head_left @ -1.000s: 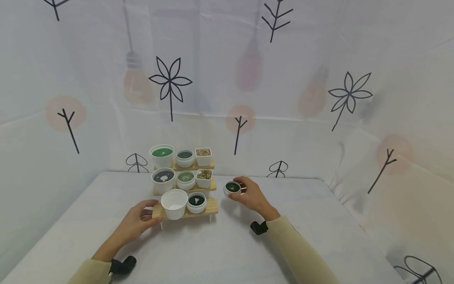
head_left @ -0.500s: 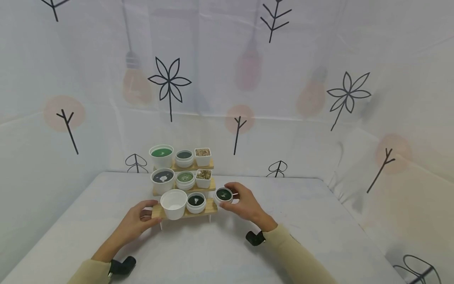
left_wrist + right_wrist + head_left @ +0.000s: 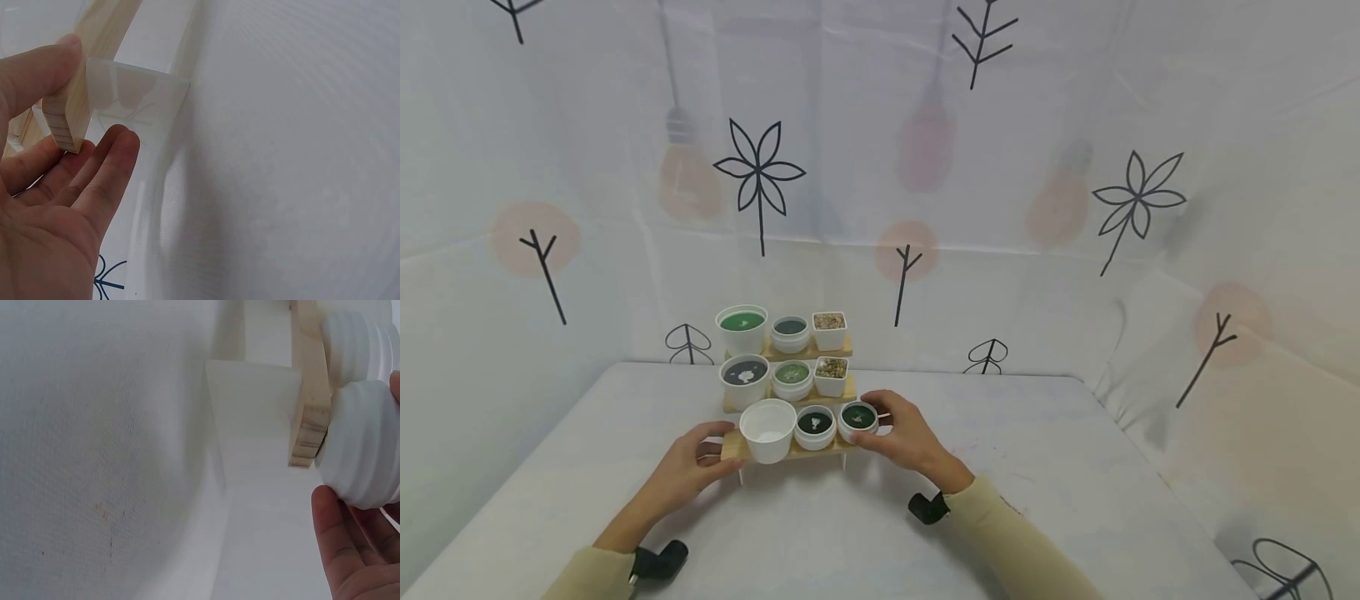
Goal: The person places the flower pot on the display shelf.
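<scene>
A three-tier wooden stand (image 3: 734, 446) bears several white pots. My left hand (image 3: 681, 471) holds the left end of its lowest tier; in the left wrist view the thumb lies on top of the board (image 3: 70, 115) and fingertips touch its lower edge. My right hand (image 3: 912, 435) grips a small round white jar (image 3: 859, 417) with dark green contents at the same tier's right end. The ribbed jar (image 3: 361, 440) stands right at the board's end in the right wrist view. Beside it are a similar dark-filled jar (image 3: 816, 423) and a large white cup (image 3: 768, 431).
Higher tiers carry a green-filled cup (image 3: 742, 329), a grey-filled cup (image 3: 746, 380), round jars such as the light green one (image 3: 792, 379), and square pots of grainy bits (image 3: 831, 377). A white cloth (image 3: 820, 542) covers the table, and a printed curtain (image 3: 850, 275) hangs behind.
My right hand has carried the dark green jar left and slightly toward me, from beside the stand onto the right end of its lowest tier. My left hand has stayed put.
</scene>
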`<state>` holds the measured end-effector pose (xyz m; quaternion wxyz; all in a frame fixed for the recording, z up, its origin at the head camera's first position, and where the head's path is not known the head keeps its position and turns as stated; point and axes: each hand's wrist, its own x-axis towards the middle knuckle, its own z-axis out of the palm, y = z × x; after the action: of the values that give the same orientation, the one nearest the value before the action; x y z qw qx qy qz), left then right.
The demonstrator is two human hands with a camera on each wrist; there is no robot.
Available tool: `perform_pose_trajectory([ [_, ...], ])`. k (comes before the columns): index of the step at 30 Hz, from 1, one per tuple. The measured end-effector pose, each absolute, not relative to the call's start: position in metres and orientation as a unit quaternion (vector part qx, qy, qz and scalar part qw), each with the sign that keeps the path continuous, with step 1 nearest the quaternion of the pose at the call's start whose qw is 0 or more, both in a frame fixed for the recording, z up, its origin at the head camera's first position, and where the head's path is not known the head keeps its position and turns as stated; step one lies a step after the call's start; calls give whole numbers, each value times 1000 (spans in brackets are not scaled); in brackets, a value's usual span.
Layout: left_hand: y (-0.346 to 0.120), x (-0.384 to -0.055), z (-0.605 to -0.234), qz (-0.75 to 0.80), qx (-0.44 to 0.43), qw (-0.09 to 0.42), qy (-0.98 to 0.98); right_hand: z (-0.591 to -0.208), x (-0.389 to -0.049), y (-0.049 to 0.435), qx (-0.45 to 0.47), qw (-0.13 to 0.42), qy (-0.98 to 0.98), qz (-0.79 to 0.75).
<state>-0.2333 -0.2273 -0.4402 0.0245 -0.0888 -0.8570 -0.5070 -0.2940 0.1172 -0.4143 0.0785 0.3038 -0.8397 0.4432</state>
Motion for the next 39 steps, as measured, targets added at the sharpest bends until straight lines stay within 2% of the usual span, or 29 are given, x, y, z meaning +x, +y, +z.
perform_pose_trajectory([
  [39, -227, -234, -442, -522, -93, 25, -848, -414, -290, 109, 296, 69, -844, 442],
])
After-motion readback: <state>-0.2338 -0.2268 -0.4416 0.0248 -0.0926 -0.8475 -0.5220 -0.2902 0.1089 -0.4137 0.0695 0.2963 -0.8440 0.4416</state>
